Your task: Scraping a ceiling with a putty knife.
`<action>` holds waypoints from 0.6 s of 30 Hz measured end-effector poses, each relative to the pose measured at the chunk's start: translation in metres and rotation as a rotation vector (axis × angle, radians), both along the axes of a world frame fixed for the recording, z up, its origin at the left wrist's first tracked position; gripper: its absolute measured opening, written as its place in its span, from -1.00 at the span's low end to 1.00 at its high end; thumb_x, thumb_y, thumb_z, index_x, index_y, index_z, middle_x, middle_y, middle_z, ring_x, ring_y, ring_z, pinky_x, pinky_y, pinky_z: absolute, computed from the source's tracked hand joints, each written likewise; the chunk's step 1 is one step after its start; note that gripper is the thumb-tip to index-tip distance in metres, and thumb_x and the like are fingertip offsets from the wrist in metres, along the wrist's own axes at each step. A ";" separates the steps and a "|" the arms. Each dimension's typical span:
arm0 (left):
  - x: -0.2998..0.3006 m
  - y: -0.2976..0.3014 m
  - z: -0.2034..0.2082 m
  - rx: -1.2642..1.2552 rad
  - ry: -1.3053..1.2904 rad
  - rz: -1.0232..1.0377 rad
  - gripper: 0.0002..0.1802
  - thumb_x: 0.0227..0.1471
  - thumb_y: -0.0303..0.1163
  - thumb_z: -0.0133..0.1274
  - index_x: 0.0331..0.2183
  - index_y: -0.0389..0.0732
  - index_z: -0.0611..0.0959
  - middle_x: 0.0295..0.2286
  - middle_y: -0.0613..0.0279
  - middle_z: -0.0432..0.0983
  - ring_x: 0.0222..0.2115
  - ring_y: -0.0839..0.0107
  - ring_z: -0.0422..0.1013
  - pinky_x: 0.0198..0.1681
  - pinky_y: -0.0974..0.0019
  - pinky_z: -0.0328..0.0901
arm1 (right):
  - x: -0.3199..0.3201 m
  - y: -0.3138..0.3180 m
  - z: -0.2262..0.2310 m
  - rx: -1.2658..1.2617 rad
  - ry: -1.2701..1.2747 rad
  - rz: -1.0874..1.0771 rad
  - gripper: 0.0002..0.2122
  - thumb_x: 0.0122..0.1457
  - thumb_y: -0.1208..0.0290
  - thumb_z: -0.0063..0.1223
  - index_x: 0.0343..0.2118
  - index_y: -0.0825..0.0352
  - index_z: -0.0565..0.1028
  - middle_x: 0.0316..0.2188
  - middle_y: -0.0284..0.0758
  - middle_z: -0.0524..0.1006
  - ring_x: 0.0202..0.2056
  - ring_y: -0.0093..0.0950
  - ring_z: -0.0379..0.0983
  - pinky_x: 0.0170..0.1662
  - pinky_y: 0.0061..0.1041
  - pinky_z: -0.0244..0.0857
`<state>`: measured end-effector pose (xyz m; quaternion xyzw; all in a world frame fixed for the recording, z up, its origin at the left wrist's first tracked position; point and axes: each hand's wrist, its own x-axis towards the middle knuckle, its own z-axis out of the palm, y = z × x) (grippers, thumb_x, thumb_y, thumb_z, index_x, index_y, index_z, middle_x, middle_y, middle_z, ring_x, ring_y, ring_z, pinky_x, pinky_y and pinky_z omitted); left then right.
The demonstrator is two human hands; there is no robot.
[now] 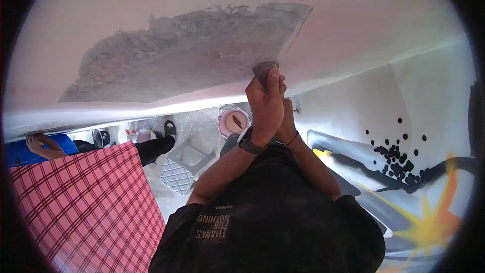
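Observation:
My left hand (pixel 266 103), with a dark watch at the wrist, is raised to the wall and closed around a small flat scraper (pixel 262 71). The blade is up against the wall, at the lower right corner of a rough grey patch (pixel 187 55) in the pale coating (pixel 353 25). A thin raised edge runs up from the blade along that patch's right side. Close behind the left hand is my right hand (pixel 288 121), with a dark band at the wrist. Its fingers are mostly hidden, so I cannot tell whether it grips anything.
A bucket (pixel 234 121) with pale contents and a brown object stands below my hands. Left of it are a grey plastic stool (pixel 187 159) and smaller containers (pixel 126 135). At far left, another person's hand (pixel 43 145) reaches the wall beside pink plaid fabric (pixel 86 192). A painted wall (pixel 404 121) rises at right.

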<state>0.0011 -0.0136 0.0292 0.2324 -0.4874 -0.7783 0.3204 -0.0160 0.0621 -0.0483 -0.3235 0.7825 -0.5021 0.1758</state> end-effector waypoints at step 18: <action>0.001 -0.003 -0.001 0.035 -0.030 -0.038 -0.69 0.23 -0.28 -0.04 -0.49 -0.28 0.47 -0.65 0.39 0.32 -0.66 0.69 0.17 -0.65 0.53 0.04 | -0.001 -0.002 0.000 -0.029 0.042 0.002 -0.80 0.02 0.40 0.14 -0.37 0.42 0.46 -0.60 -0.08 0.53 -0.49 -0.19 0.56 -0.51 -0.34 0.34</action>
